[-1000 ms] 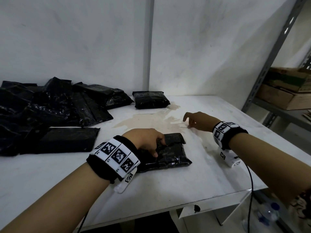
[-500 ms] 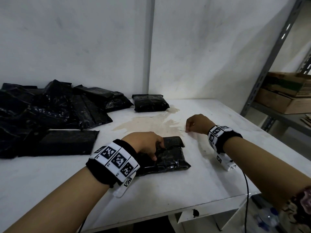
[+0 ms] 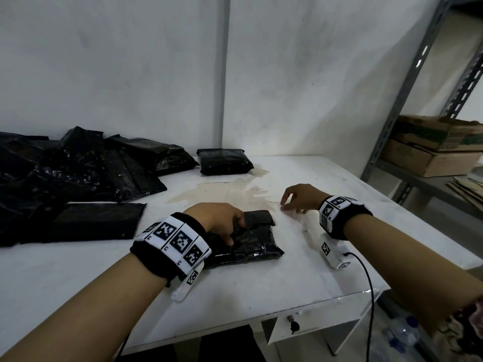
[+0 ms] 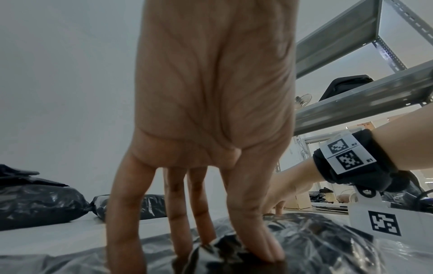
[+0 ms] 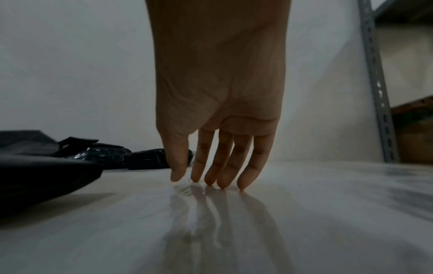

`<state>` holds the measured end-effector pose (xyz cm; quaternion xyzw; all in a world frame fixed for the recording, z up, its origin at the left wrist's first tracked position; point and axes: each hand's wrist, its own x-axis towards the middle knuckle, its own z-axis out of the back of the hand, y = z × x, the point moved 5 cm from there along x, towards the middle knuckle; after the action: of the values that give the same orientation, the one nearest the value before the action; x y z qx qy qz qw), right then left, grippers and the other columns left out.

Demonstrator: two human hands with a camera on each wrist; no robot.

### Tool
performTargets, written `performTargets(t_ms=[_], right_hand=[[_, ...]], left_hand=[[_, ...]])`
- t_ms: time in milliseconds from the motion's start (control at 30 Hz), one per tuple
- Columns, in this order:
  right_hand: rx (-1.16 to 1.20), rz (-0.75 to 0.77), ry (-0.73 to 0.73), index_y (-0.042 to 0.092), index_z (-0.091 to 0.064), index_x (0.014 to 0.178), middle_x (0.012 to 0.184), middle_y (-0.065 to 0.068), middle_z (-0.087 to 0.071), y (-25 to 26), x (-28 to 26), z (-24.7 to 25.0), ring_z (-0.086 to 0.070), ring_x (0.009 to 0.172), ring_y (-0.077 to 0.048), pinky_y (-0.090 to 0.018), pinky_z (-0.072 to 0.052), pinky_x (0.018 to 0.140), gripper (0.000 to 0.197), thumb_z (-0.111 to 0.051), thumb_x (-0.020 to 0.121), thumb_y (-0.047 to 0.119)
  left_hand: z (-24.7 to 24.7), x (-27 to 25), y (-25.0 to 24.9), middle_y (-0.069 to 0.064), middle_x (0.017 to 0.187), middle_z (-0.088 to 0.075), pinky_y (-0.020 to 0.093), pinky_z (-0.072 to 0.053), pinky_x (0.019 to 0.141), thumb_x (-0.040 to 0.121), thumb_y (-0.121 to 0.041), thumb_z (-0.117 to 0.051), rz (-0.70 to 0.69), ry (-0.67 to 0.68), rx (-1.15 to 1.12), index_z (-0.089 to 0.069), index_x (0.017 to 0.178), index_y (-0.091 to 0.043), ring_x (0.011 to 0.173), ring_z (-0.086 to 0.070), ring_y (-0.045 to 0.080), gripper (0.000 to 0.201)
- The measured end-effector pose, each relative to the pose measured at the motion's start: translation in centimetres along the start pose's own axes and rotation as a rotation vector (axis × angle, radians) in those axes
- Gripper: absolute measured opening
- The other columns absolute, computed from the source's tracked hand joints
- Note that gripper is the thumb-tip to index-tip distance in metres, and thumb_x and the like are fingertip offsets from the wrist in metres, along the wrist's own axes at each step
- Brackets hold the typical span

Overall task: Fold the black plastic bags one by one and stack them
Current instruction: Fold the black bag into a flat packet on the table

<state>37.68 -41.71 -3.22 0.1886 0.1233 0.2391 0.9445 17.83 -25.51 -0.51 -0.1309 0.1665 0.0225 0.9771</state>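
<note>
A folded black bag (image 3: pixel 251 244) lies at the table's middle, its upper flap doubled over. My left hand (image 3: pixel 222 223) presses down on it, straight fingers and thumb spread on the crinkled plastic (image 4: pixel 316 246). My right hand (image 3: pixel 295 202) is just right of the bag and holds nothing. Its straight fingertips (image 5: pixel 220 183) touch the bare tabletop. One finished folded bag (image 3: pixel 223 161) sits at the back by the wall. A heap of unfolded black bags (image 3: pixel 78 173) fills the left side, and a flat long one (image 3: pixel 96 220) lies in front of it.
The white table (image 3: pixel 261 283) has a brownish stain (image 3: pixel 227 192) behind the hands. A grey metal shelf (image 3: pixel 407 100) with a cardboard box (image 3: pixel 431 145) stands to the right. A cable (image 3: pixel 368 296) hangs from my right wrist over the table's front edge.
My right hand pulled back a little toward me, curled briefly, then set spread fingertips on the table. The left hand stayed pressed on the folded bag.
</note>
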Motion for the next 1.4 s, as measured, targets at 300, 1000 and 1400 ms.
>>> performTargets(t_ms=[300, 1000, 1400], right_hand=[[0.041, -0.14, 0.0, 0.008, -0.067, 0.096, 0.076, -0.004, -0.063, 0.7, -0.3, -0.2, -0.06, 0.072, -0.018, -0.022, -0.05, 0.062, 0.027, -0.081, 0.077, 0.021], [-0.045, -0.304, -0.131, 0.011, -0.061, 0.065, 0.062, -0.002, -0.061, 1.4, -0.4, -0.6, -0.063, 0.07, -0.021, -0.03, -0.057, 0.072, 0.027, -0.077, 0.075, 0.03], [-0.096, -0.372, -0.073, 0.015, -0.049, 0.061, 0.067, -0.001, -0.051, 1.8, -0.2, -0.2, -0.054, 0.077, -0.02, -0.025, -0.043, 0.075, 0.046, -0.065, 0.087, 0.049]], left_hand=[[-0.2, 0.0, 0.0, 0.001, 0.132, -0.051, 0.031, -0.039, 0.09, 0.083, -0.013, -0.071, 0.008, 0.013, 0.001, -0.051, 0.132, -0.025, 0.116, -0.05, 0.022, 0.054], [-0.3, 0.1, 0.3, 0.001, 0.134, -0.049, 0.032, -0.038, 0.092, 0.083, -0.015, -0.071, -0.01, 0.001, -0.01, -0.051, 0.133, -0.027, 0.12, -0.048, 0.023, 0.056], [-0.2, 0.1, 0.4, 0.001, 0.133, -0.05, 0.033, -0.039, 0.092, 0.083, -0.016, -0.072, -0.012, -0.001, -0.007, -0.051, 0.134, -0.027, 0.118, -0.049, 0.023, 0.056]])
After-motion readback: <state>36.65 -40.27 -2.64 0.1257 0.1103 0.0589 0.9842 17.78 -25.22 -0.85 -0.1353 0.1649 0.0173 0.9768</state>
